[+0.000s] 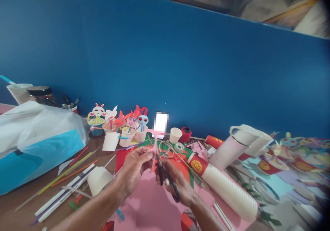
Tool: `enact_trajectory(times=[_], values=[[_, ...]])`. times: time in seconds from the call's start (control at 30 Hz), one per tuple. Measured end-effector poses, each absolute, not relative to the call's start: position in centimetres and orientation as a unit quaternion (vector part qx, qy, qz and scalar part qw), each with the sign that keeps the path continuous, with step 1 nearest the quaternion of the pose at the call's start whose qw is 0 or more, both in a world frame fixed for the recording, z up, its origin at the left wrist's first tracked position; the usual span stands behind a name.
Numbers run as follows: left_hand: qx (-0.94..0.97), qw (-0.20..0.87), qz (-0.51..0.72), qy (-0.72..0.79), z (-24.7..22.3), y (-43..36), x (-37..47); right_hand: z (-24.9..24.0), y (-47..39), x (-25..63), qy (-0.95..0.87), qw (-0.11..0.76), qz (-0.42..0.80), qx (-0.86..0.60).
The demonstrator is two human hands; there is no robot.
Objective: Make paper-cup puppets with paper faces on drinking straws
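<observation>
Pinching pink paper (154, 163) with left hand (138, 161), gripping scissors (161, 172) toward five o'clock with right hand (177, 181). Looks light, limp, easily torn; best pinched by the edge!

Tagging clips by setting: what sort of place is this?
Probably a paper-craft workspace, a table against a blue partition. Signs: cartoon-faced paper figures on cups, scissors in the right hand, and a long stack of paper cups.
</observation>
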State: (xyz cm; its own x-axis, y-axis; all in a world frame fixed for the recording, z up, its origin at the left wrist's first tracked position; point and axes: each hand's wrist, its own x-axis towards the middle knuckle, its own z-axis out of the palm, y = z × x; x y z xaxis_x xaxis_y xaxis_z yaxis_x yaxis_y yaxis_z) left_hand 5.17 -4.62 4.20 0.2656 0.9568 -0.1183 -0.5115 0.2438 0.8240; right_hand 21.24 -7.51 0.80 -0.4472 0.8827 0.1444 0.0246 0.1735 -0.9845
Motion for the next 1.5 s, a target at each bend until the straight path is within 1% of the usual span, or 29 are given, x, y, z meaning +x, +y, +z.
enact_trajectory(times=[0.2, 0.6, 0.87, 1.07, 1.27, 1.5], values=[[0.346, 0.72, 0.507, 0.323, 4.24, -4.64, 5.16, 1.34, -7.61, 21.01, -0.646, 0.399, 0.558, -0.335], [0.362, 0.708, 0.504, 0.337, 4.1, -4.57, 5.48, 1.33, -7.87, 20.8, -0.661, 0.403, 0.511, -0.374], [0.359, 0.717, 0.504, 0.32, 4.07, -4.62, 5.5, 0.53, -7.75, 20.58, -0.637, 0.422, 0.53, -0.368], [0.36, 0.716, 0.505, 0.32, 3.81, -4.62, 5.42, 0.5, -7.78, 20.58, -0.644, 0.425, 0.516, -0.372], [0.356, 0.715, 0.504, 0.328, 3.95, -4.55, 5.33, 0.46, -7.7, 20.32, -0.624, 0.429, 0.534, -0.376], [0.348, 0.735, 0.486, 0.321, 3.59, -4.76, 5.4, 0.53, -7.76, 20.31, -0.603, 0.437, 0.545, -0.385]])
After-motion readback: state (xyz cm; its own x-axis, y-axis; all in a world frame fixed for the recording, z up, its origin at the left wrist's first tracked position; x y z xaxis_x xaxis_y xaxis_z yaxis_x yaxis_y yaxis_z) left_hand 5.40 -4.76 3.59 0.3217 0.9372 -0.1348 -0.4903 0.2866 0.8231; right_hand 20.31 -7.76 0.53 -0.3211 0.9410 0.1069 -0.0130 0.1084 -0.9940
